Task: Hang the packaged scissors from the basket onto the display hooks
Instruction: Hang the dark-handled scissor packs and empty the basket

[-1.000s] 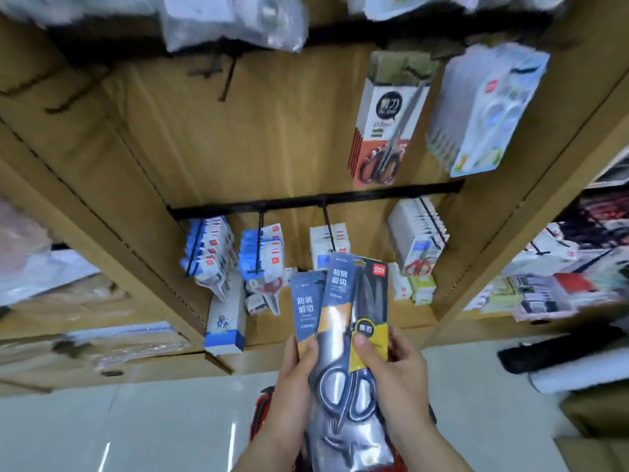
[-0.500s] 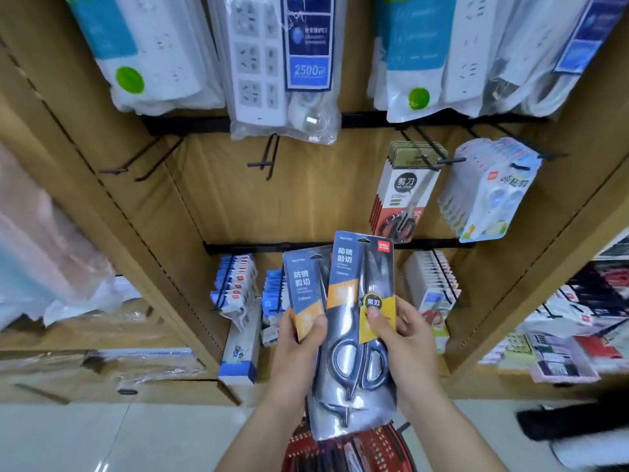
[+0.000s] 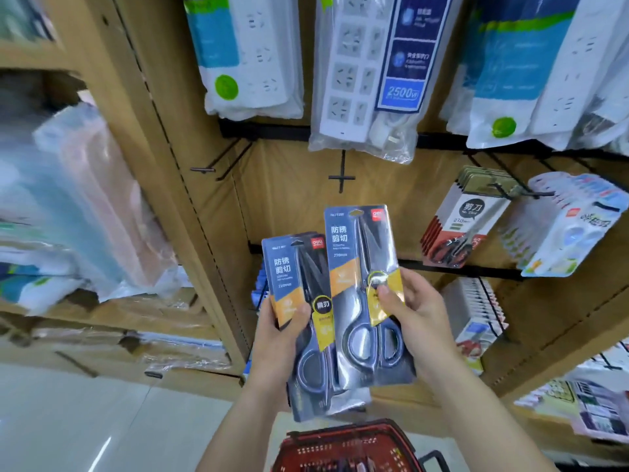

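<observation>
My right hand (image 3: 413, 318) pinches one packaged pair of scissors (image 3: 360, 267), blue and yellow card, held upright in front of the wooden display. My left hand (image 3: 279, 338) grips a small stack of the same scissors packs (image 3: 296, 277), lower and to the left of the single pack. An empty black display hook (image 3: 341, 173) sticks out just above the raised pack. Another empty hook (image 3: 218, 165) is further left. The red basket (image 3: 343, 444) sits below my arms at the bottom edge.
Bagged power strips (image 3: 367, 73) hang on the top rail. Red-carded scissors (image 3: 459, 219) and white blister packs (image 3: 575, 226) fill hooks at right. Small packs (image 3: 476, 315) hang on a lower rail. A wooden upright (image 3: 163, 165) borders the bay on the left.
The view has tilted upward, bringing the top rail closer. My right hand has drawn the front pack up and to the right, apart from the stack in my left hand.
</observation>
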Demonstrator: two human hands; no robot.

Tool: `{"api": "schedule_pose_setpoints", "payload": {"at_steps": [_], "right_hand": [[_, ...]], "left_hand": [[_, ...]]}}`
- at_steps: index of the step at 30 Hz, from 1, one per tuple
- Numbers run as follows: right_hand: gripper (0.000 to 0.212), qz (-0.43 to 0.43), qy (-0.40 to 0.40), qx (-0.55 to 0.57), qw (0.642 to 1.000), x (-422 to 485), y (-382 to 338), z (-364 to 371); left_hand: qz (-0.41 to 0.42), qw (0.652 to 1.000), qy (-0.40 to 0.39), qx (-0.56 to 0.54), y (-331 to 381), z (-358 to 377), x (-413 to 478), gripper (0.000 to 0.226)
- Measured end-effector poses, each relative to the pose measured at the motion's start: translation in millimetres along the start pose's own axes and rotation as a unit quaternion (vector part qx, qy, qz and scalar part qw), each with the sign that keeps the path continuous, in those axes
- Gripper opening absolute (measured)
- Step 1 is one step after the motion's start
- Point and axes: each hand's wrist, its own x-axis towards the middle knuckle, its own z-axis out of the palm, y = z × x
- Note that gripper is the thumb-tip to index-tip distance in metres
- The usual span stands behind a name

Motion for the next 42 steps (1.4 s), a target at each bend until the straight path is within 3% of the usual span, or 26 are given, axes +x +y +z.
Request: {"api": "schedule_pose_setpoints", "payload": {"at_steps": [3, 9, 20, 24, 28, 30, 32, 34, 36, 42], "right_hand": [[0.031, -0.028, -0.023, -0.023, 0.999, 13.8, -6.4, 14.8], [0.035, -0.032, 0.011, -0.048, 0.998, 39.8, -8.6, 34.7], [0.039, -0.037, 0.125, -0.085, 0.988, 68.8, 10.0, 56.1], [0.033, -0.015, 0.113, -0.141, 0.983, 101.5, 8.3, 66.4], [0.054, 0.016, 0.093, -0.266, 0.959, 84.7, 5.7, 67.5], [0.047, 0.019, 0.028, -0.210, 0.977, 46.2, 1.0, 68.9], [0.023, 0.058, -0.092, -0.167, 0.980, 2.2, 4.0, 74.9], [0.033, 0.050, -0.146, -0.166, 0.974, -25.6, 13.3, 75.4], [0.050, 0.029, -0.127, -0.174, 0.976, -30.3, 18.8, 70.0], [0.028, 0.018, -0.067, -0.095, 0.993, -24.0, 26.0, 55.1]], "left_hand": [[0.015, 1.000, 0.024, 0.003, 6.8, -20.4, 4.7, 0.028], [0.024, 0.998, 0.050, 0.010, 16.3, -43.9, 10.3, 0.028], [0.016, 0.998, 0.058, 0.008, 17.9, -54.3, 11.7, 0.028], [0.014, 0.998, 0.052, 0.013, 18.5, -52.7, 10.5, 0.032], [0.017, 0.998, 0.050, 0.016, 16.7, -48.5, 9.2, 0.034], [0.019, 0.999, 0.046, 0.015, 16.0, -43.7, 9.4, 0.034], [0.021, 0.999, 0.036, 0.013, 15.2, -36.9, 9.8, 0.033], [0.029, 0.999, 0.026, 0.019, 13.6, -29.6, 9.8, 0.030], [0.036, 0.999, 0.018, 0.019, 11.4, -22.1, 8.3, 0.029], [0.059, 0.998, 0.024, -0.016, 8.6, -12.7, 5.9, 0.021]]}}
